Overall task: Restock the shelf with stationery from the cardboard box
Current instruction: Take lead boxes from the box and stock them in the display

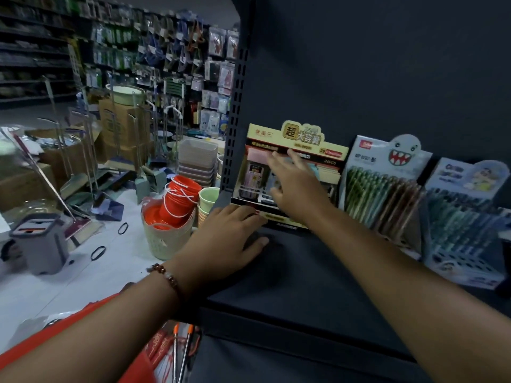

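Right hand (297,186): motion-blurred, covering the yellow display box (290,150) front.
Far pen tray (467,230): cut by right edge.

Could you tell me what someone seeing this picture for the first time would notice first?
Most likely the two bare arms reaching onto the dark shelf: the left hand rests flat at the shelf's left end, and the right hand spreads its fingers over the yellow-topped display box standing at the back. Next come the ghost-topped pen display to its right, and the orange buckets in a basket on the floor to the left.
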A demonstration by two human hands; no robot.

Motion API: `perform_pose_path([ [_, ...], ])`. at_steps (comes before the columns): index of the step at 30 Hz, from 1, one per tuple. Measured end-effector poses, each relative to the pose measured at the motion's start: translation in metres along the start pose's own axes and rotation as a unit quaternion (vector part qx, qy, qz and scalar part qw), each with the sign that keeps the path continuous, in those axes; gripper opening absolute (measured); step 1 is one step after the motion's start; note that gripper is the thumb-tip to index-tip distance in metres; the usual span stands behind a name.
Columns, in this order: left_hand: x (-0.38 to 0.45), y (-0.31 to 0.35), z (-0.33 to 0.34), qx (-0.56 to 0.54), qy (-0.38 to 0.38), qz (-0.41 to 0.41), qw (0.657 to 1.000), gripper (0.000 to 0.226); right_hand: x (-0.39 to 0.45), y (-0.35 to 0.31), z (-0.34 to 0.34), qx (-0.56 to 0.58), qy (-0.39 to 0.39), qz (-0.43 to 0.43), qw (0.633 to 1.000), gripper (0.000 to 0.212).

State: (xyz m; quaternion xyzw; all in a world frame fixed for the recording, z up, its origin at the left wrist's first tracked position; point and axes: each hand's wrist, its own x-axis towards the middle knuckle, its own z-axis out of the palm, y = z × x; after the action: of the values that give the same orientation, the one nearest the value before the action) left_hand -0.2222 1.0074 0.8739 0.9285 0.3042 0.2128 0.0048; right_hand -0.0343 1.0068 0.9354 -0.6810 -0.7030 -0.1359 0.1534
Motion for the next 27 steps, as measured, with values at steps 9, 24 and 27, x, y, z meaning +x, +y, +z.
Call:
perform_pose_path([
  [9, -0.043, 0.100, 0.004, -0.103, -0.010, 0.148, 0.984, 0.046, -0.232, 0.049, -0.075, 0.129, -0.057, 0.047, 0.989, 0.046],
  [24, -0.278, 0.576, 0.152, -0.371, -0.371, 0.407, 0.748, 0.042, -0.896, -0.048, -0.156, 0.198, -0.032, 0.614, 0.763, 0.045],
  [27, -0.339, 0.662, 0.179, -0.354, -0.459, 0.467, 0.668, 0.038, -0.996, -0.105, -0.156, 0.235, 0.022, 0.733, 0.638, 0.045],
])
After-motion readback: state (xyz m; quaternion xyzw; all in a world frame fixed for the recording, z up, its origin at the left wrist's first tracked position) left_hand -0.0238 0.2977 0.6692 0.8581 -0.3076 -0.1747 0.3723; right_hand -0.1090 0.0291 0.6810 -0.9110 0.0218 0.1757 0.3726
